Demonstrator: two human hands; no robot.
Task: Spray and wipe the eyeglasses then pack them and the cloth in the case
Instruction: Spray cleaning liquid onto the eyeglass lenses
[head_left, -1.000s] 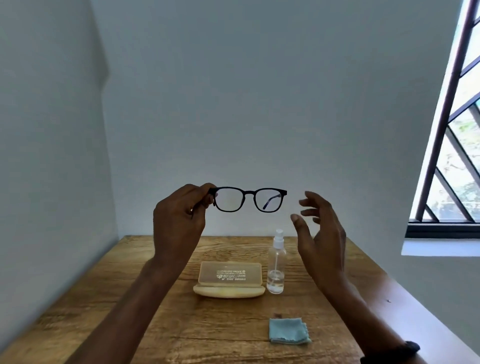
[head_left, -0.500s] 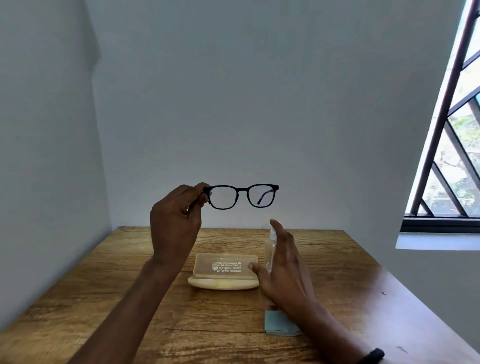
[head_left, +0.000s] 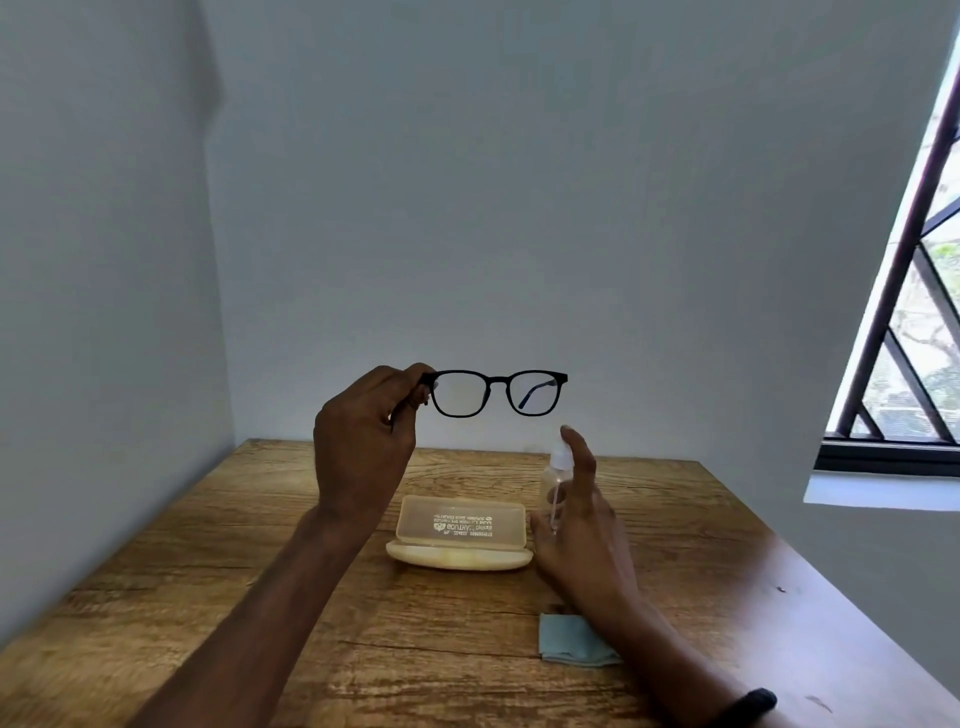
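Note:
My left hand (head_left: 363, 441) pinches the black-framed eyeglasses (head_left: 498, 382) at their left hinge and holds them up above the table, lenses facing me, temples unfolded. My right hand (head_left: 587, 535) wraps round the small clear spray bottle (head_left: 555, 478), which stands just right of the case. The thumb lies on its near side and the index finger reaches up behind the white nozzle. The translucent beige case (head_left: 460, 525) lies with its lid raised at the table's middle. A folded light-blue cloth (head_left: 569, 639) lies nearer me, partly under my right forearm.
The wooden table (head_left: 260, 571) fills the corner between two pale walls. A barred window (head_left: 909, 338) with a white sill is at the right. A dark band is on my right wrist.
My right hand dropped from beside the glasses to the spray bottle and closed round it. My left hand kept the glasses raised.

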